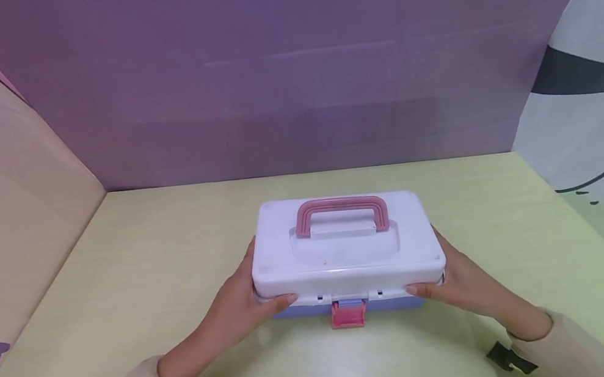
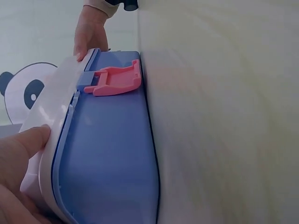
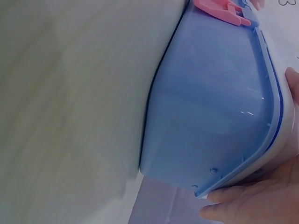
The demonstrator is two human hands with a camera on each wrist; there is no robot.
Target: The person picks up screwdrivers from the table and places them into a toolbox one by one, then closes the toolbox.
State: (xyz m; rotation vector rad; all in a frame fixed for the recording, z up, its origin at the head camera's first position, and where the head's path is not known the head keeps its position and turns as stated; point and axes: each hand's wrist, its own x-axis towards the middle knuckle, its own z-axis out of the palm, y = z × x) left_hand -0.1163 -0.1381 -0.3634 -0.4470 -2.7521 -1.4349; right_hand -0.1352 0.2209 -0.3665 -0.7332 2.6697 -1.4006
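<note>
A plastic storage box stands on the table, with a white lid [image 1: 348, 257], a folding pink handle [image 1: 341, 203] on top and a blue base [image 2: 107, 154]. Its pink latch [image 1: 348, 315] hangs unfastened at the front middle. My left hand [image 1: 238, 296] grips the lid's left end, thumb on the front edge. At the opposite end my right hand [image 1: 466, 279] holds the lid the same way, its other fingers along the side toward the back. The lid sits on the base. The inside of the box is hidden.
The pale wood-look table [image 1: 125, 293] spreads around the box. Behind it rises a purple wall panel [image 1: 290, 79]. A beige panel [image 1: 10, 201] borders the left side, and a panel with a cartoon animal [image 1: 594, 133] borders the right.
</note>
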